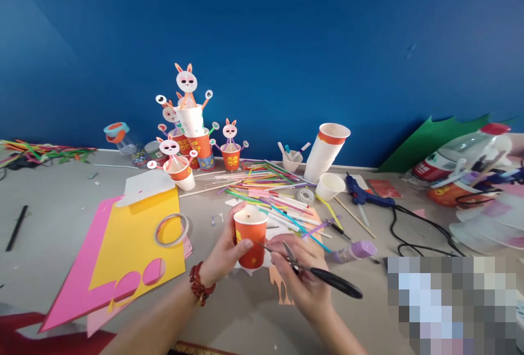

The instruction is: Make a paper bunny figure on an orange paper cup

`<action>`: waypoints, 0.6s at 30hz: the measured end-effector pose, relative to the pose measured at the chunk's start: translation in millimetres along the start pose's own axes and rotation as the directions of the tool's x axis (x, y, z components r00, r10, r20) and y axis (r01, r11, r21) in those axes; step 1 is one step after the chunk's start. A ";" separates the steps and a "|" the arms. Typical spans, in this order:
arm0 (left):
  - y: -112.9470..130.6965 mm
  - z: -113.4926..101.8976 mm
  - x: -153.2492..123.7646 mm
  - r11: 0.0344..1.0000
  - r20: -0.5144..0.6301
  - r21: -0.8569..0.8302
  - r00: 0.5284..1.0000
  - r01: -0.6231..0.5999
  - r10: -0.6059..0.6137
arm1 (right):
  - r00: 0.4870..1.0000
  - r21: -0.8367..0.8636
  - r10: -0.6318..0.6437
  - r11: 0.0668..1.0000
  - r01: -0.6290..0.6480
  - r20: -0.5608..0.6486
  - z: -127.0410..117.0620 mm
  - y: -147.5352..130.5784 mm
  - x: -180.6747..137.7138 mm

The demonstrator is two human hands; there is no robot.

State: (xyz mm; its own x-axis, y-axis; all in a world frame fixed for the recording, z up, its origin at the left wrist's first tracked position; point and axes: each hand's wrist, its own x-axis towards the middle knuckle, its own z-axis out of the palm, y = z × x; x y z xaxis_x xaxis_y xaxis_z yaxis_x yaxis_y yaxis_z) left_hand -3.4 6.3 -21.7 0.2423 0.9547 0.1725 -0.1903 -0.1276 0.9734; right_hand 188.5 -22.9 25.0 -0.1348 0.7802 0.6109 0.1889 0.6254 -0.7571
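A red paper cup (254,256) with yellow markings stands upright in the middle of the view. Fingers and thumb of my left hand (223,254) are wrapped round its left side. A small dark spot shows inside the cup's white rim. My right hand (305,278) grips scissors (338,282) with black handles, the blades apart. One blade's tip points at the cup's right side; whether it goes through the wall I cannot tell. Beneath my right hand lies an orange paper cutout (280,289), partly hidden.
Yellow card (139,235) and a tape ring (186,229) lie left. Rabbit-faced cup figures (186,82) stand behind. Coloured sticks (266,180), stacked cups (325,153), a glue gun (364,194) with its cord, and a purple-capped glue stick (356,251) are beyond and right.
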 end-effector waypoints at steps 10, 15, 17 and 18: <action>7.5 3.7 0.3 0.939 0.086 -0.319 0.991 0.127 -0.105 | 0.990 0.030 0.127 0.992 -0.126 -0.068 6.1 3.9 -5.4; 11.5 4.7 2.3 0.846 0.081 -0.484 0.974 0.225 -0.213 | 0.962 0.167 0.260 0.955 -0.244 -0.081 9.9 4.6 -7.5; 14.7 5.1 3.8 0.788 0.102 -0.558 0.964 0.261 -0.247 | 0.958 0.169 0.260 0.956 -0.238 -0.123 10.0 6.2 -8.0; 16.5 5.1 4.7 0.760 0.114 -0.589 0.959 0.276 -0.260 | 0.955 0.161 0.257 0.959 -0.233 -0.148 9.6 7.2 -8.2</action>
State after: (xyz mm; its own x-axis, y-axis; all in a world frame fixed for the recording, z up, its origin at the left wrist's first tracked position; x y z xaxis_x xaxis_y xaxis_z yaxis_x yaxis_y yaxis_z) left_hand -0.6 7.3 -4.0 0.3900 0.9181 -0.0702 -0.6382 0.3245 0.6981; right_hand 181.6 -24.7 12.3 0.0643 0.9038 0.4231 0.0563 0.4200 -0.9058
